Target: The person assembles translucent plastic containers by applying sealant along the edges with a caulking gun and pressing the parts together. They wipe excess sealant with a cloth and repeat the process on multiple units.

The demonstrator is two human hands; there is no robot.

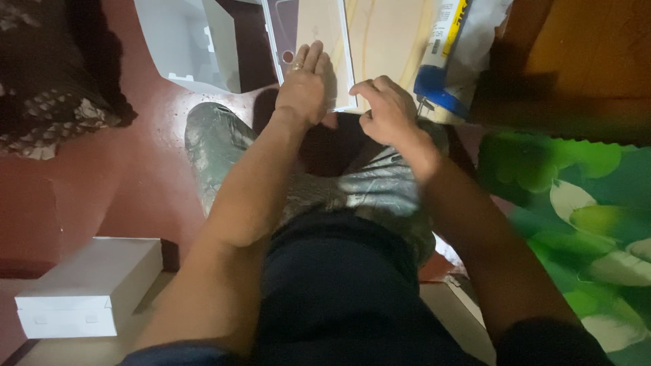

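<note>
Item: flat gold-toned panel with a clear rim [319,34], seemingly a slim device back or its case, lying on a pale wooden board [386,41] at the top of the view, its near edge at the board's near edge, above the person's knees. Left hand [304,85]: grip flat and open, palm down, fingers extended onto the panel's lower part, pinning rather than grasping; a ring shows on one finger. Right hand [385,108]: grip curled, thumb and forefinger pinched close at the panel's near right corner; whether anything lies between them cannot be told. Handling note: steady flat pressure from the left hand likely keeps the panel from sliding while the right works the corner. Adjacent: open white box tray [186,47] on the red floor [135,176], upper left; closed white box [88,288], lower left; blue-capped packet [441,61] just right of the right hand, crowding that corner; green patterned cloth [583,203], right.
</note>
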